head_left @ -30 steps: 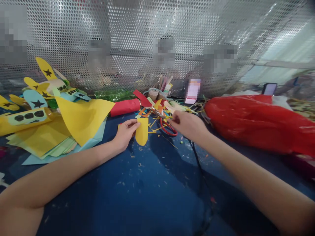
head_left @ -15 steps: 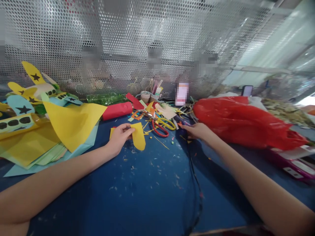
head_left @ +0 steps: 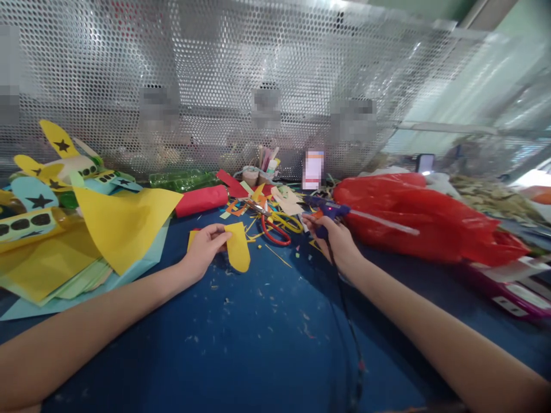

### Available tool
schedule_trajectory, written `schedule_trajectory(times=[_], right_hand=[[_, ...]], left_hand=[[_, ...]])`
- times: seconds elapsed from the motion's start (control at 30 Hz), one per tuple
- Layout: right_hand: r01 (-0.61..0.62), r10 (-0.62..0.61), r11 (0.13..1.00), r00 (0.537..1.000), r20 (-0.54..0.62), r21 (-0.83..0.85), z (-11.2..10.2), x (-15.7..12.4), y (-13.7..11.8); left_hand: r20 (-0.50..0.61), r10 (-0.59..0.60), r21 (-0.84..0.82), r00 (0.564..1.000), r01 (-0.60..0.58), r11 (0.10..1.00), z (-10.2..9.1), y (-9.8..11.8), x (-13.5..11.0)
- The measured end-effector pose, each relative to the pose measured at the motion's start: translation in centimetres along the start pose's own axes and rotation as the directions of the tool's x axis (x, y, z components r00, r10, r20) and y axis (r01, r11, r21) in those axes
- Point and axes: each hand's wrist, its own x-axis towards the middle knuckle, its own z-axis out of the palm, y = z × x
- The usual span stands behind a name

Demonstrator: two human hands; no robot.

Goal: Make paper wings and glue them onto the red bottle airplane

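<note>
Between its thumb and fingers, my left hand (head_left: 206,249) pinches a yellow paper piece (head_left: 238,249) with a rounded end. More yellow and a bit of red show behind that hand. My right hand (head_left: 340,244) is wrapped round a dark blue hot glue gun (head_left: 328,207), lifted off the table, with its nozzle pointing left. A clear glue stick (head_left: 383,222) juts from its back toward the right, and a black cord (head_left: 350,327) hangs down from it. Scissors with red and yellow handles (head_left: 275,232) lie between my hands among paper scraps (head_left: 286,201).
Paper planes with black stars (head_left: 41,201) and yellow sheets (head_left: 124,229) lie left. Behind stand a red paper-wrapped roll (head_left: 201,201), a green bottle (head_left: 183,179) and a cup of sticks (head_left: 252,174). A red plastic bag (head_left: 413,218) and purple box (head_left: 512,289) occupy the right of the blue table (head_left: 241,355).
My right hand has raised the glue gun from among the scraps, so its body and glue stick now show. My left hand still holds the yellow paper piece. The view has shifted slightly.
</note>
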Motion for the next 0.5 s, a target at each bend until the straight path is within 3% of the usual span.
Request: schedule_trajectory(times=[0.1,0.23,0.4,0.5], right_hand=[[0.105,-0.107,0.994,0.993,0.058,0.034,0.5,-0.9,0.4],[0.312,-0.308,0.949,0.945,0.110,-0.030,1.1,-2.7,1.1],[0.232,-0.180,0.948,0.955,0.235,-0.217,1.8,-5.3,1.5],[0.261,-0.158,0.918,0.932,0.328,-0.299,2.3,-6.6,0.9]], left_hand=[[-0.004,-0.007,0.011,1.000,0.007,1.000,0.0,-0.1,0.1],[0.003,0.005,0.007,1.000,-0.005,1.000,-0.1,-0.3,0.2],[0.034,0.006,0.010,0.999,-0.006,1.000,-0.1,-0.4,0.1],[0.049,0.019,0.013,0.999,-0.020,1.000,-0.1,-0.4,0.1]])
